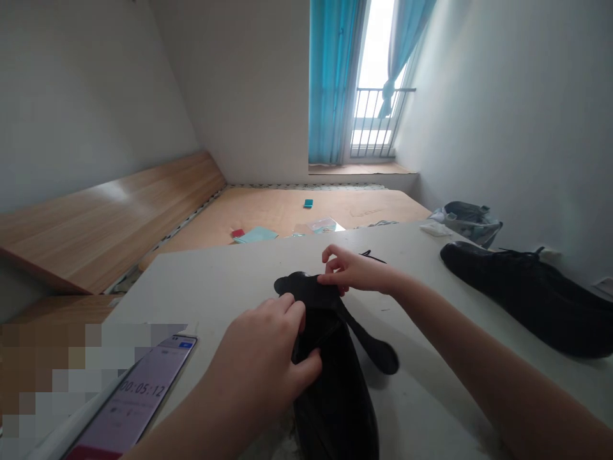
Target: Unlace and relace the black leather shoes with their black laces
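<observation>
A black shoe [335, 396] lies lengthwise on the white table before me, its opening facing up. My left hand [268, 348] is closed around the left edge of its opening, thumb reaching inside. At its far end, my right hand [342, 271] pinches the black edge between thumb and fingers. A dark strip with a rounded end [383, 358] sticks out to the shoe's right; I cannot tell exactly what part it is. Beyond my right hand, a thin black lace [372, 257] shows. Another black shoe [517, 291], laced, stands on the right of the table.
At the left edge of the white table [191, 281] a phone [138, 390] shows a running timer. A grey bag [472, 220] and a small white packet [435, 229] are at the back right. Beyond is a wooden surface [268, 207] with several small items.
</observation>
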`<state>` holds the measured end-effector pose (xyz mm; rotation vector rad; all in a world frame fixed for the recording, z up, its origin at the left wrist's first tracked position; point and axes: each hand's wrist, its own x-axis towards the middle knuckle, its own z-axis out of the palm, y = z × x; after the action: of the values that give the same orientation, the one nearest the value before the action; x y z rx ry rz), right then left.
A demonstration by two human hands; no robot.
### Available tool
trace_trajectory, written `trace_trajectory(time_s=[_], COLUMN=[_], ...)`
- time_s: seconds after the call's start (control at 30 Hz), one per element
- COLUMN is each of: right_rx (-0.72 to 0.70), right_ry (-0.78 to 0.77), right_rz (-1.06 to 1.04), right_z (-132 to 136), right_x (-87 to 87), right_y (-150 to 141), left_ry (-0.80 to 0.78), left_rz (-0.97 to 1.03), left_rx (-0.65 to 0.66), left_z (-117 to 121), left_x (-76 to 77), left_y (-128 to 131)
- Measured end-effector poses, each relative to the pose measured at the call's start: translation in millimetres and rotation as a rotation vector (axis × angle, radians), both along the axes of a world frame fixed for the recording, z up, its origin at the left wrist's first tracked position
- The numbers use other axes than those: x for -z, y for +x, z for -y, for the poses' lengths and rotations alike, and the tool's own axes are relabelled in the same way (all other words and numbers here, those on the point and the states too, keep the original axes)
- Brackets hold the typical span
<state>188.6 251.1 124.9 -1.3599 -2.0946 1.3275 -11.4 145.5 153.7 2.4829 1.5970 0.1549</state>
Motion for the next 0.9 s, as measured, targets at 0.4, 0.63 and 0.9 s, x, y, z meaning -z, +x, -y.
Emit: trace_trajectory(time_s=[0.4,0.63,0.9], right_rx=[-0.266,-0.086,0.097], right_ry=[0.191,0.224,0.032], right_rz=[0.35,0.096,-0.269], right_z=[31,26,47], right_x=[-34.9,-41.8,-68.1], right_y=[1,3,0], left_ry=[0.19,0.253,0.329], left_rz=[-0.157,-0.123,-0.029], left_rx=[0.013,0.068,0.318], left_z=[0,-1,-1], left_x=[-5.3,-5.5,0.9], left_y=[-5,-6,-8])
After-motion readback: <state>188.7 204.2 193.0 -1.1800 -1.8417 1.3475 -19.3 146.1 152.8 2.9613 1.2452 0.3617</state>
